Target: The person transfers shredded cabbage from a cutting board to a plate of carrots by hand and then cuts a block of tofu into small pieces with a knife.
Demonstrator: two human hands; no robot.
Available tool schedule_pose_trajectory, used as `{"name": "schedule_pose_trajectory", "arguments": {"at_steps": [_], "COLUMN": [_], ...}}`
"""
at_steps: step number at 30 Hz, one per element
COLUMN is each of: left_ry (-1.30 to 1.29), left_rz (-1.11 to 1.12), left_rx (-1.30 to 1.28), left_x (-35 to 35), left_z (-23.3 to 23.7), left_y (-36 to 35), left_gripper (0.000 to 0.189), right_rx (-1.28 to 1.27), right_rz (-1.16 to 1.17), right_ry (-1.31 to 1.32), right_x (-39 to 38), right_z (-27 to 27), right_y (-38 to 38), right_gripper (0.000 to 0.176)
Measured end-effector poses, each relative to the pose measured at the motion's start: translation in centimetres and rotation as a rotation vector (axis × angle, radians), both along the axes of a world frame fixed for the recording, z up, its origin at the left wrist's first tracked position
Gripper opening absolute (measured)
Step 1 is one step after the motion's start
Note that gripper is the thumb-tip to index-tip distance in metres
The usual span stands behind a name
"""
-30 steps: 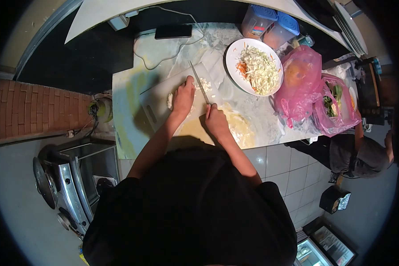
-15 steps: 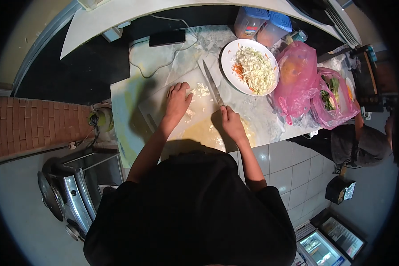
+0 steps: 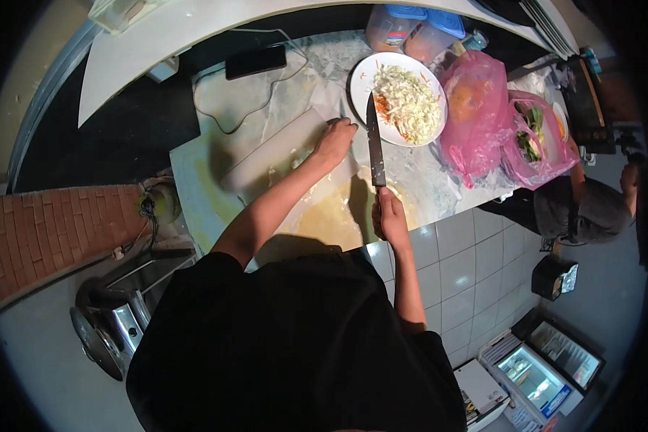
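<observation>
My left hand (image 3: pixel 336 140) is closed on the far right corner of a pale cutting board (image 3: pixel 277 150), which looks tilted up along its far side. Small whitish chopped bits (image 3: pixel 273 175) lie on the board, partly hidden by my left forearm. In my right hand (image 3: pixel 390 216) is a kitchen knife (image 3: pixel 376 147), gripped by its handle. Its blade points away from me, and the tip overlaps the near left rim of a white plate (image 3: pixel 360 72) in view. Shredded cabbage (image 3: pixel 414 104) and chopped carrot (image 3: pixel 382 108) are heaped on that plate.
Two pink plastic bags (image 3: pixel 475 93) (image 3: pixel 543 155) sit right of the plate, one with green vegetables. Blue-lidded containers (image 3: pixel 433 36) stand behind. A black phone (image 3: pixel 255 63) and white cable (image 3: pixel 266 108) lie back left. Another person (image 3: pixel 583 209) stands at far right.
My left hand has gone from beside the chopped bits to the board's far right corner, and the board now tilts. The knife has lifted off the board towards the plate.
</observation>
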State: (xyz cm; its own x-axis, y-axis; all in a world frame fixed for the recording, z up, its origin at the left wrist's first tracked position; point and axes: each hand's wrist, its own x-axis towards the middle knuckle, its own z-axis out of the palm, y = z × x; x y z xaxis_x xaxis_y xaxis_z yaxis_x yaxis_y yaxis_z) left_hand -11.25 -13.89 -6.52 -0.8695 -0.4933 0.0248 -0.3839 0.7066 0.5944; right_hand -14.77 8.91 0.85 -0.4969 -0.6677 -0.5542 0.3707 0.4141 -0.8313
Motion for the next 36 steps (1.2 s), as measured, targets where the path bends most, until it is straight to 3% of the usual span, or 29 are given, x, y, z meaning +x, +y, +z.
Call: {"name": "schedule_pose_trajectory", "arguments": {"at_steps": [2, 4, 9, 11, 12, 13, 15, 18, 22, 24, 28, 30, 34, 36], "left_ry": [-0.043, -0.039, -0.002, 0.082, 0.269, 0.281, 0.183, 0.2, 0.157, 0.111, -0.101, 0.087, 0.111, -0.089], "left_rz": [-0.036, 0.014, 0.147, 0.22, 0.221, 0.255, 0.232, 0.227, 0.268, 0.297, 0.447, 0.386, 0.345, 0.356], "left_rx": [-0.066, 0.013, -0.044, 0.026, 0.22, 0.3, 0.197, 0.0, 0.016, -0.285, -0.202, -0.264, -0.195, -0.224], "left_x": [-0.9, -1.4, -1.0, 0.4, 1.5, 2.7, 4.8, 7.3, 11.7, 13.9, 16.3, 15.5, 13.8, 12.9], "left_z": [-0.7, -0.7, 0.9, 2.2, 2.1, 3.7, 3.8, 4.6, 5.1, 4.2, 3.2, 2.3, 3.0, 3.4], "left_y": [0.2, 0.5, 0.5, -0.2, -0.7, -0.4, -0.8, -0.5, 0.7, 2.3, 4.2, 3.3, 2.3, 2.2], "left_gripper": [0.014, 0.028, 0.026, 0.022, 0.017, 0.015, 0.017, 0.019, 0.023, 0.028, 0.034, 0.032, 0.027, 0.024], "right_rx": [-0.003, 0.002, -0.035, -0.057, -0.062, -0.068, -0.019, 0.06, 0.046, 0.063, 0.121, 0.117, 0.097, 0.112], "right_rz": [-0.007, 0.005, 0.114, 0.195, 0.245, 0.286, 0.344, 0.49, 0.563, 0.585, 0.688, 0.685, 0.63, 0.629], "right_ry": [-0.02, -0.016, -0.113, -0.146, -0.13, -0.116, -0.13, 0.298, 0.555, 0.603, 0.646, 0.67, 0.681, 0.671], "right_x": [-0.2, -0.5, -3.0, -4.4, -5.0, -5.6, -6.5, -6.6, -5.3, -4.0, -2.6, -1.9, -0.9, -0.5], "right_z": [-0.6, -0.4, -0.3, -0.2, -0.5, -0.8, -1.8, -3.0, -2.3, -2.9, -2.7, -3.0, -4.3, -4.4], "right_y": [0.9, 0.7, 0.5, 0.4, 0.4, 0.5, 0.6, 0.1, -1.0, -0.9, -2.5, -2.7, -2.6, -2.4], "right_gripper": [0.037, 0.037, 0.038, 0.038, 0.038, 0.037, 0.038, 0.04, 0.039, 0.039, 0.041, 0.042, 0.043, 0.043]}}
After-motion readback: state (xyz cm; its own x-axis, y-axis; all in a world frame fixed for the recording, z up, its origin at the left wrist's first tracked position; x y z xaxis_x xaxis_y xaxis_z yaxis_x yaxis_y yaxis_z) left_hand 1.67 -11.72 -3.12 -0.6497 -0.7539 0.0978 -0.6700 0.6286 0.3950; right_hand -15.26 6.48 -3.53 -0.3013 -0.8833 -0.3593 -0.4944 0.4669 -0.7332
